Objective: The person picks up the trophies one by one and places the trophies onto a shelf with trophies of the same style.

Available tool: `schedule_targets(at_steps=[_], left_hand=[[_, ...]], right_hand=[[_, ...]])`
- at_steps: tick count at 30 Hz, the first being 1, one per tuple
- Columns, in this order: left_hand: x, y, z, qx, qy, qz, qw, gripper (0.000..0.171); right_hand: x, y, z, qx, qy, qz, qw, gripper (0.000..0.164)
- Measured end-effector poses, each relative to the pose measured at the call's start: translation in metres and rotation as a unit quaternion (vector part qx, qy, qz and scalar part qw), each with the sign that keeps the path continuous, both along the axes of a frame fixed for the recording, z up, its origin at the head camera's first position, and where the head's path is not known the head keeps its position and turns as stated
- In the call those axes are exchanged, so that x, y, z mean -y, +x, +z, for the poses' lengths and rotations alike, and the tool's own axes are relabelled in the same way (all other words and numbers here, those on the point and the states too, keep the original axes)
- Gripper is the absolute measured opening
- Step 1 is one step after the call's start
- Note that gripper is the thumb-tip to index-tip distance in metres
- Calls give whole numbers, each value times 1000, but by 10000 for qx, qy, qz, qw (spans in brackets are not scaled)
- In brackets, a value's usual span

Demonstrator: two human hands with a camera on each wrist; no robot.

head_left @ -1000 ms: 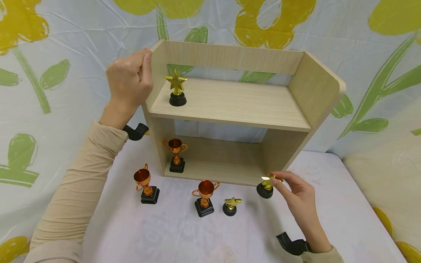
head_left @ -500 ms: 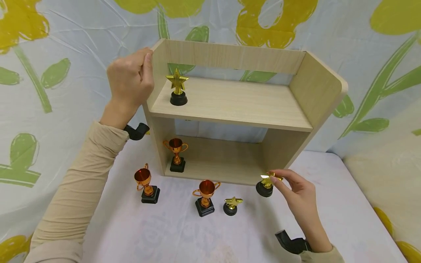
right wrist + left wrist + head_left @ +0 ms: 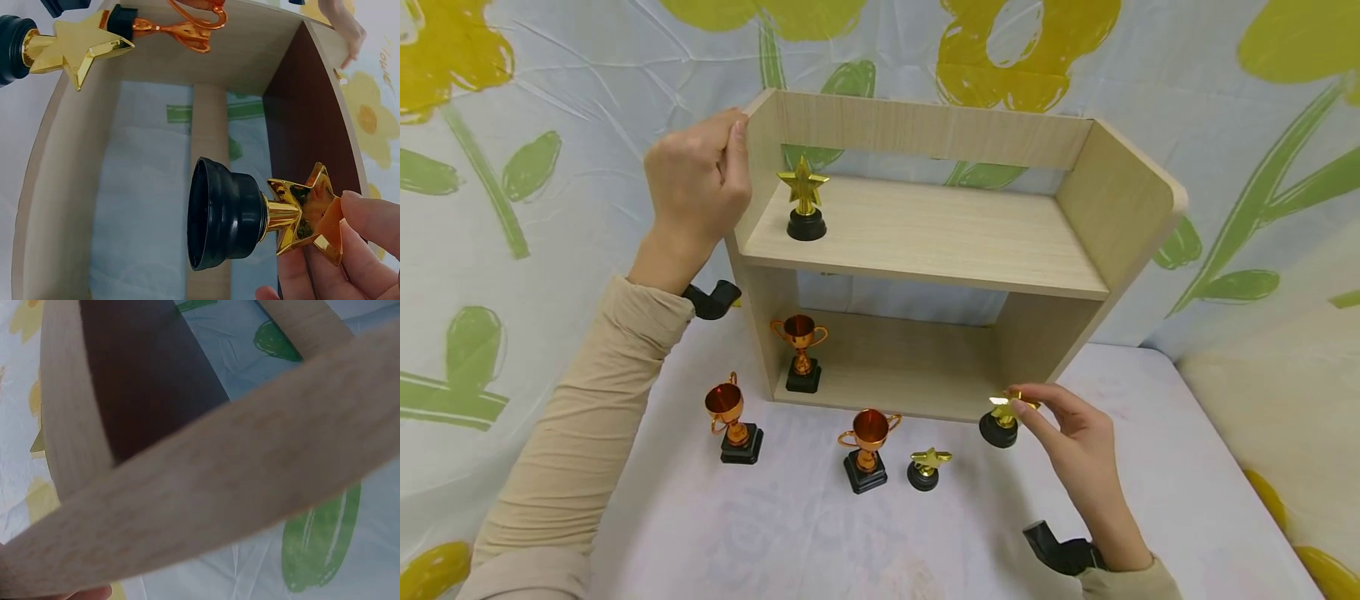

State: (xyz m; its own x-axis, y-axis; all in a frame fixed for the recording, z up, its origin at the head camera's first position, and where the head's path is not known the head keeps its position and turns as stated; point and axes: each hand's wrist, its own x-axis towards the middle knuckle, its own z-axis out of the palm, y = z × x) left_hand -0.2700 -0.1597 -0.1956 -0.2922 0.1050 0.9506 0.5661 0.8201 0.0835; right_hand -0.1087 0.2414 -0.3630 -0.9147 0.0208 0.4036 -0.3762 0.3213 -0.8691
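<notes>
My left hand (image 3: 696,179) grips the upper left side panel of a pale wooden two-tier shelf (image 3: 940,237); in the left wrist view fingertips (image 3: 94,592) show below the panel edge. My right hand (image 3: 1078,442) pinches a gold star trophy (image 3: 1000,429) by its star, in front of the shelf's lower right corner. The right wrist view shows the trophy's black round base (image 3: 225,212) free of the fingers. Another gold star trophy (image 3: 805,200) stands on the top tier at the left. Below it, a bronze two-handled trophy cup (image 3: 802,354) stands on the lower tier.
On the white-covered table (image 3: 820,550) before the shelf stand a bronze cup (image 3: 735,421) at left, another bronze cup (image 3: 867,450) in the middle, and a small gold star trophy (image 3: 927,469) beside it. A flower-printed cloth (image 3: 587,75) hangs behind.
My right hand has shifted slightly left and up with the star trophy between its fingers. The left hand keeps its hold on the shelf, and the other trophies stand where they were.
</notes>
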Motion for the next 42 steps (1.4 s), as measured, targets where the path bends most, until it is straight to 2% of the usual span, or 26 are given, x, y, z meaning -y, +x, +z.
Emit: schedule_targets(at_steps=[11, 24, 35, 42], left_hand=[[1, 1, 0, 46, -89, -19, 9999, 39], [0, 0, -2, 92, 133, -32, 9999, 36], [0, 1, -1, 57, 125, -37, 9999, 38], [0, 2, 0, 94, 136, -37, 9999, 38]], right_hand=[[0, 1, 10, -124, 84, 50, 9999, 18], [-1, 4, 20, -203, -121, 167, 9996, 18], [2, 10, 27, 4, -53, -60, 10000, 20], [3, 10, 31, -141, -164, 144, 9997, 20]])
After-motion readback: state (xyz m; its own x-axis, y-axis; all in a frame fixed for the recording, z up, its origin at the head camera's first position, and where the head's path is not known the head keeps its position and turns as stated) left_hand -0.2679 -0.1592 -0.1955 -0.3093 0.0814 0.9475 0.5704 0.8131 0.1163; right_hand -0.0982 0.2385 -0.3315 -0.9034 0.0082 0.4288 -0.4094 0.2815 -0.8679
